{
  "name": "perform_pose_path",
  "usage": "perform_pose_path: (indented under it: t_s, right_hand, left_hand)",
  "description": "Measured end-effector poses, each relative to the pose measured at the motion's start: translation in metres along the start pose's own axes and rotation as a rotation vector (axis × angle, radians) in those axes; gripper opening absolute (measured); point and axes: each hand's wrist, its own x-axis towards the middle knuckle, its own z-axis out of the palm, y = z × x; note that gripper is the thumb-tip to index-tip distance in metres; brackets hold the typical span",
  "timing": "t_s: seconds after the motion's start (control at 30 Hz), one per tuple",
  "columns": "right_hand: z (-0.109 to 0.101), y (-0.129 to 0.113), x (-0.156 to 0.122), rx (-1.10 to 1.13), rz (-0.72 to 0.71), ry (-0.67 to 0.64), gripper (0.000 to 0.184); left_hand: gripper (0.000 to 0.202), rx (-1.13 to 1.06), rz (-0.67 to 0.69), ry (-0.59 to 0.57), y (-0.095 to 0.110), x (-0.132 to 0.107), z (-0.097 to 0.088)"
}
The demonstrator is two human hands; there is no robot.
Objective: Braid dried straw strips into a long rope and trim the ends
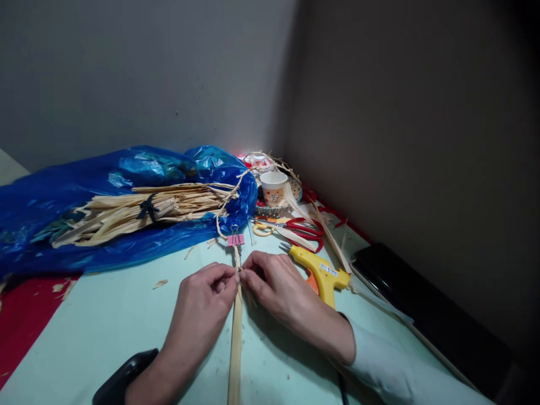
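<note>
A pale braid of dried husk (pixel 237 256) runs down from a pink binder clip (pixel 235 240) on the light green table. My left hand (pixel 205 301) pinches the braid from the left, thumb and forefinger pressed together. From the right, my right hand (pixel 280 287) pinches it at the same spot, its fingertips almost touching the left ones. Below the fingers, a flat husk strip (pixel 235 354) hangs straight toward me. The exact strands between the fingertips are too small to make out.
A tied husk bundle (pixel 169 209) lies on a blue plastic bag (pixel 105 180) at the left. Right of the clip are red-handled scissors (pixel 306 229), a paper cup (pixel 273 190) and a yellow glue gun (pixel 323 270). A black flat object (pixel 405 287) lies farther right by the wall.
</note>
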Motion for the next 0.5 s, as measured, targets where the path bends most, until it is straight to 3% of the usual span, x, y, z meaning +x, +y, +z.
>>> perform_pose_path:
  t_s: [0.2, 0.4, 0.5]
  right_hand:
    - [-0.005, -0.004, -0.009, -0.142, 0.033, 0.03, 0.021]
    - [0.007, -0.009, -0.009, 0.057, 0.091, 0.016, 0.019]
    - [0.008, -0.015, -0.014, 0.037, 0.101, 0.013, 0.018]
  left_hand:
    - [0.02, -0.117, -0.143, -0.022, 0.004, 0.0, 0.001]
    - [0.016, -0.12, -0.13, 0.085, 0.004, -0.003, 0.004]
    - [0.014, -0.127, -0.105, 0.107, 0.001, -0.004, 0.004]
